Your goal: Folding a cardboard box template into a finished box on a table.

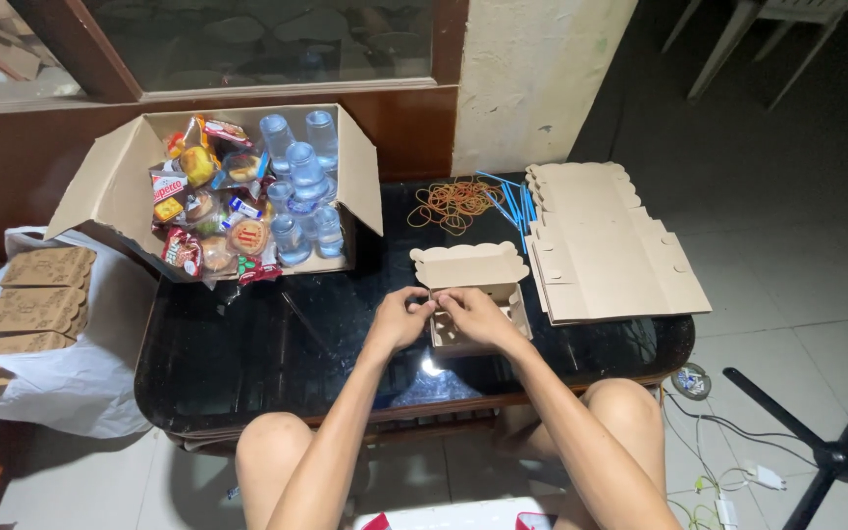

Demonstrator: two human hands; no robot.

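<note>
Folding one small box [473,294], two hands [439,316].

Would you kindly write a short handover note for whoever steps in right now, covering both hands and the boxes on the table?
Left hand: pinching the front edge of the small cardboard box, grip closed on it.
Right hand: also on that box's front wall, folding it.
The box stands partly formed, lid flap up, on the black glass table.
Flat box blanks are stacked to the right; rubber bands and blue straws lie behind.
The open carton holds snacks and water cups.
Finished boxes sit on the white bag, far left.
Left: many blanks unfolded.
</note>
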